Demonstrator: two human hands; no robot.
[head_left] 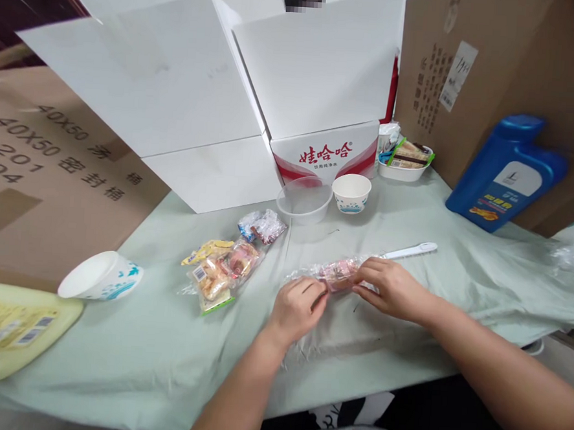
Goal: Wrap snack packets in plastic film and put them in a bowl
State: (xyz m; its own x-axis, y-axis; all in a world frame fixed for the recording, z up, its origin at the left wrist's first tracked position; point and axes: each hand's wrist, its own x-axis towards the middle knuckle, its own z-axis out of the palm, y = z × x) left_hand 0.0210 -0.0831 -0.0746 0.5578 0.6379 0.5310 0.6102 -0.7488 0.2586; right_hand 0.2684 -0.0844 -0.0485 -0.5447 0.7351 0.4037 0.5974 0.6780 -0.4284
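Note:
A pink packaged snack (339, 272) lies near the front of the table in a sheet of clear plastic film (307, 273). My left hand (297, 310) has its fingers curled against the snack's left end and the film. At the other end, the bent fingers and thumb of my right hand (389, 287) pinch the wrapped snack. Just behind the right hand is a white plastic handle-like tool (414, 250), its left end hidden by hand and film. Left of my hands sits a small pile of wrapped snacks (220, 269).
Behind stand a clear plastic bowl (304, 206), a paper bowl (351, 192) and white boxes (320, 68). A blue bottle (508, 173) and a snack-filled white tray (403, 173) are at right. Another paper bowl (118, 276) and a yellow jug (17, 335) stand left.

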